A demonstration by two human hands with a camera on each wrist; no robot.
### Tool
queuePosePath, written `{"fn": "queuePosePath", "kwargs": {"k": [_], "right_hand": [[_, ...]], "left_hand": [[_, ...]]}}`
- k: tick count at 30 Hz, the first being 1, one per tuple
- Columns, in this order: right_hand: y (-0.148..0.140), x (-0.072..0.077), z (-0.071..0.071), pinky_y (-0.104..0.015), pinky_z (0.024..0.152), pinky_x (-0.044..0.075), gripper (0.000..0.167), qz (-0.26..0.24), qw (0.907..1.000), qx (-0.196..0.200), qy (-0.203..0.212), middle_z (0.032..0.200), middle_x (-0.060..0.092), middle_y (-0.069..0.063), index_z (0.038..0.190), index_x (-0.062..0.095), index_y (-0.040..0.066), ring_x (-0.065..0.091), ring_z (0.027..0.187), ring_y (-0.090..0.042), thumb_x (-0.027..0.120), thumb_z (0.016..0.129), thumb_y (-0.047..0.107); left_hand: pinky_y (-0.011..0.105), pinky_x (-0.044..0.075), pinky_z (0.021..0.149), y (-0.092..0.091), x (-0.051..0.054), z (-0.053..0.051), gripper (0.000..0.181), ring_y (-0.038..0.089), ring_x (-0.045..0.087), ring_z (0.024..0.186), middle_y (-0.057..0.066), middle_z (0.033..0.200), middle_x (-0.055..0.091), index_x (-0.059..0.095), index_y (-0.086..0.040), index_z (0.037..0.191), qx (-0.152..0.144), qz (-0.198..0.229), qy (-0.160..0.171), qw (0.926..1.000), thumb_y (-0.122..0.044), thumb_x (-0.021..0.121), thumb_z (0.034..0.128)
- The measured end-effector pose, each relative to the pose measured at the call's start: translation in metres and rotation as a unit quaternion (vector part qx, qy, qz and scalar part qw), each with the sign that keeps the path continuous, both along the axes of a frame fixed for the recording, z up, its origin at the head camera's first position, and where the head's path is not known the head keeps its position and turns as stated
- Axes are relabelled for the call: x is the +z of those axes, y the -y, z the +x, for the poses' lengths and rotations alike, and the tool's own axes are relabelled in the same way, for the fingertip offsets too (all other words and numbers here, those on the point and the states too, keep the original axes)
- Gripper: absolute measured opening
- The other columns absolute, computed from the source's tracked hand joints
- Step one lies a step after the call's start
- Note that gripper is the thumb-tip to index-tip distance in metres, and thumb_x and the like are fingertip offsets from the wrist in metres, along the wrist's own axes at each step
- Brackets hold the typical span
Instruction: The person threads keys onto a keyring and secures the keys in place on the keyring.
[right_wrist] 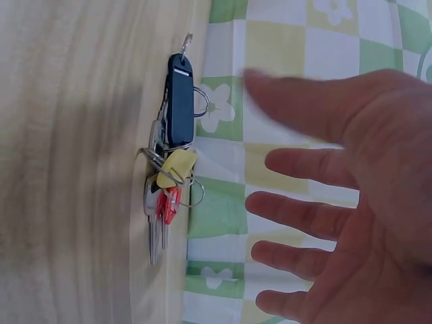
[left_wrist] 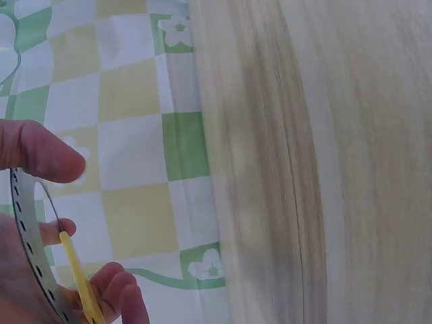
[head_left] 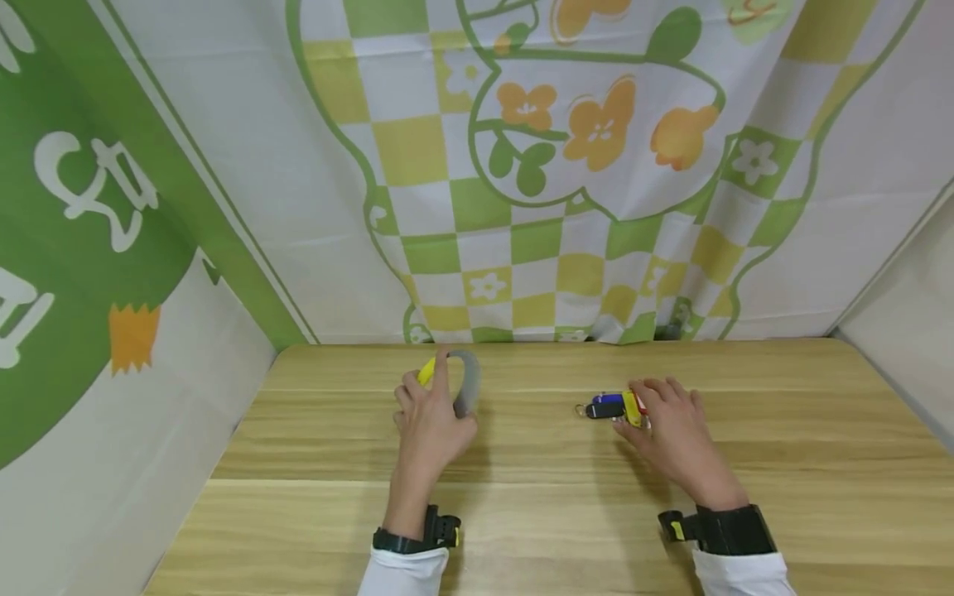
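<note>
On the left, the left hand (head_left: 434, 422) holds a grey curved band (head_left: 468, 385) and a yellow piece (head_left: 426, 372) up off the table. The left wrist view shows the band (left_wrist: 30, 236) with a row of dark slots, the yellow piece (left_wrist: 81, 280) against the curled fingers and a thin wire at its end. The right hand (head_left: 681, 439) hovers by a pile of keys with tags; in the right wrist view its fingers (right_wrist: 304, 212) are spread and apart from the pile. A black tag (right_wrist: 180, 104), a yellow tag (right_wrist: 177, 169) and a red tag (right_wrist: 171, 206) lie with metal rings and keys.
The wooden table (head_left: 522, 513) has its back edge against a green, yellow and white checked cloth (head_left: 484, 240). Printed cloth also hangs on the left (head_left: 74, 248). A pale wall (head_left: 905, 331) stands at the right. Each wrist wears a black strap.
</note>
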State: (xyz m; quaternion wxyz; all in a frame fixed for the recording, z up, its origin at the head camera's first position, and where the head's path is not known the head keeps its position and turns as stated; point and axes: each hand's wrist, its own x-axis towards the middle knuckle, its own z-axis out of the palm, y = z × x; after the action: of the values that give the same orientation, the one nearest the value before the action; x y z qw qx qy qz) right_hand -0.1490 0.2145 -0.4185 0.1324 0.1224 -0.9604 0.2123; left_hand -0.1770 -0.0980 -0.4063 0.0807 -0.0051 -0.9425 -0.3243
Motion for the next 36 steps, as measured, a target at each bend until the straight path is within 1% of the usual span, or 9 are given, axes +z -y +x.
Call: {"fn": "queuePosePath", "kwargs": {"k": [6, 10, 15, 18, 22, 26, 30, 36], "right_hand": [[0.0, 0.003, -0.007, -0.074, 0.098, 0.031, 0.054, 0.006, 0.9999, -0.004, 0.01, 0.124, 0.06, -0.031, 0.123, 0.065, -0.008, 0.05, 0.121, -0.053, 0.087, 0.076, 0.007], [-0.003, 0.002, -0.012, -0.069, 0.1, 0.034, 0.055, 0.003, 0.9996, -0.007, 0.026, 0.121, 0.061, -0.032, 0.121, 0.066, -0.01, 0.052, 0.118, -0.054, 0.084, 0.07, -0.001], [-0.01, -0.001, -0.012, -0.064, 0.099, 0.037, 0.054, 0.003, 0.9991, -0.01, 0.04, 0.114, 0.063, -0.031, 0.117, 0.068, -0.01, 0.054, 0.112, -0.054, 0.078, 0.064, -0.004], [-0.013, -0.001, -0.012, -0.063, 0.098, 0.038, 0.05, 0.006, 0.9987, -0.015, 0.047, 0.11, 0.064, -0.029, 0.112, 0.069, -0.01, 0.056, 0.108, -0.053, 0.08, 0.063, -0.004], [-0.012, -0.001, -0.012, -0.06, 0.095, 0.04, 0.043, 0.02, 0.9978, -0.023, 0.059, 0.099, 0.067, -0.022, 0.103, 0.073, -0.006, 0.059, 0.099, -0.046, 0.085, 0.063, -0.001], [-0.01, -0.001, -0.013, -0.057, 0.091, 0.041, 0.036, 0.026, 0.9962, -0.032, 0.076, 0.091, 0.067, -0.015, 0.098, 0.074, -0.002, 0.06, 0.093, -0.04, 0.086, 0.064, 0.0], [-0.008, -0.002, -0.013, -0.055, 0.085, 0.042, 0.031, 0.02, 0.9952, -0.039, 0.088, 0.092, 0.068, -0.014, 0.096, 0.075, -0.001, 0.059, 0.091, -0.04, 0.082, 0.066, -0.005], [-0.008, -0.004, -0.012, -0.055, 0.076, 0.043, 0.03, 0.011, 0.993, -0.051, 0.106, 0.088, 0.07, -0.012, 0.095, 0.075, 0.001, 0.059, 0.088, -0.039, 0.074, 0.068, -0.011]], "left_hand": [[0.063, 0.044, 0.085, -0.004, 0.001, -0.001, 0.097, 0.049, 0.035, 0.123, 0.036, 0.136, 0.033, 0.023, -0.023, 0.162, 0.016, 0.029, -0.002, 0.9995, -0.011, 0.068, 0.0763], [0.063, 0.045, 0.086, -0.006, 0.0, -0.002, 0.096, 0.049, 0.036, 0.123, 0.036, 0.136, 0.034, 0.023, -0.023, 0.162, 0.02, 0.034, 0.0, 0.9992, -0.015, 0.07, 0.0781], [0.063, 0.047, 0.083, -0.007, -0.001, -0.001, 0.096, 0.049, 0.037, 0.121, 0.036, 0.135, 0.034, 0.024, -0.022, 0.162, 0.023, 0.031, -0.009, 0.9992, -0.019, 0.072, 0.0793], [0.061, 0.049, 0.078, -0.008, -0.002, -0.001, 0.096, 0.05, 0.038, 0.119, 0.037, 0.132, 0.035, 0.025, -0.02, 0.161, 0.026, 0.032, -0.024, 0.9989, -0.02, 0.075, 0.0789], [0.06, 0.051, 0.074, -0.008, -0.002, -0.001, 0.097, 0.051, 0.039, 0.118, 0.038, 0.133, 0.035, 0.026, -0.02, 0.161, 0.025, 0.034, -0.028, 0.9987, -0.018, 0.076, 0.0782], [0.061, 0.051, 0.075, -0.007, 0.0, -0.001, 0.099, 0.052, 0.038, 0.12, 0.038, 0.135, 0.033, 0.027, -0.021, 0.16, 0.026, 0.037, -0.018, 0.9988, -0.011, 0.076, 0.0745], [0.063, 0.05, 0.078, -0.007, 0.001, 0.0, 0.101, 0.052, 0.038, 0.12, 0.038, 0.136, 0.034, 0.029, -0.022, 0.158, 0.026, 0.035, -0.007, 0.999, -0.005, 0.076, 0.0698], [0.057, 0.051, 0.074, -0.01, 0.002, 0.001, 0.102, 0.051, 0.041, 0.117, 0.037, 0.133, 0.037, 0.032, -0.022, 0.158, 0.014, 0.026, 0.0, 0.9996, -0.003, 0.075, 0.0668]]}}
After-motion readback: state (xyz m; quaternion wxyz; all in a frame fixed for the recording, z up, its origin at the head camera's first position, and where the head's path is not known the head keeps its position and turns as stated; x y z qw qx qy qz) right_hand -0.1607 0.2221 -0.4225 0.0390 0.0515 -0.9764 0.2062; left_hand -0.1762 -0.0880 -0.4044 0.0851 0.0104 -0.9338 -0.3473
